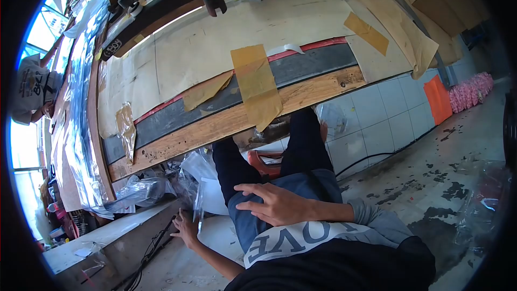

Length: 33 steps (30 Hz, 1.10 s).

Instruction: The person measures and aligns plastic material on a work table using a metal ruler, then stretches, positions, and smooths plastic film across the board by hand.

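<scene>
My left hand (186,230) is lowered at my left side, fingers apart, beside a clear plastic strip (200,205) and close to black cables (153,248). Nothing shows in its grasp, though whether a fingertip touches a cable I cannot tell. Across my lap lies my right hand (276,205), its fingers spread and empty, over a dark blue-grey cloth (239,218). Ahead of my knees is a worktable (199,48) covered in pale sheet, with a dark strip (318,62) and a wooden front edge (301,92). Brown tape (253,78) crosses that edge.
Dark machine parts (212,0) hang over the table's far side. Crumpled clear plastic (142,189) lies below its left end. A red-orange object (264,163) sits between my legs. At far left stands another person (35,89). Pink bundled material (471,91) rests by the tiled wall (377,108).
</scene>
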Each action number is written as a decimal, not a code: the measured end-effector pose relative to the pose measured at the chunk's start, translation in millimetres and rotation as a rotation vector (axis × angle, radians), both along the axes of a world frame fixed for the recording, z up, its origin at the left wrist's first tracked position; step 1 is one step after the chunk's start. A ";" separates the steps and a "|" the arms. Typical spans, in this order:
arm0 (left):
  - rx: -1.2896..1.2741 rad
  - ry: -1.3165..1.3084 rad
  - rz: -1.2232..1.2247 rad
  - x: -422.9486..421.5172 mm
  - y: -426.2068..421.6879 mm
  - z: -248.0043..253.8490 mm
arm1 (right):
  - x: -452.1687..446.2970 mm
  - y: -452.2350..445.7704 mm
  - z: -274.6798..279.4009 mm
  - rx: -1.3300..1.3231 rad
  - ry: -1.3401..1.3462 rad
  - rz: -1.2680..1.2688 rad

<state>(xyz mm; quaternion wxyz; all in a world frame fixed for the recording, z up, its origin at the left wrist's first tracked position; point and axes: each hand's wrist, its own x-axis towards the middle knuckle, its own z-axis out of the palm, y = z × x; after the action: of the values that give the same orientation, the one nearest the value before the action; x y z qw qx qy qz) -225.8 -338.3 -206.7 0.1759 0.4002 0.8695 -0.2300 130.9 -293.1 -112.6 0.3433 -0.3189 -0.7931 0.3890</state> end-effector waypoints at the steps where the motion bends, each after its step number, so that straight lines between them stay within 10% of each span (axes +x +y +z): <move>1: 0.006 -0.041 -0.018 3.7 5.0 -1.6 | 1.1 0.8 -0.7 0.010 -0.017 -0.004; 33: 0.118 -0.235 -0.345 71.9 92.1 9.3 | 16.7 12.9 -20.1 -0.028 -0.193 -0.076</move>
<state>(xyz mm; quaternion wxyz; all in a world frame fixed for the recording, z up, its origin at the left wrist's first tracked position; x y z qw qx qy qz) -153.9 -246.2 -197.4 0.2102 0.5766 0.7737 -0.1571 147.6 -280.2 -132.7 0.2752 -0.3896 -0.8043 0.3543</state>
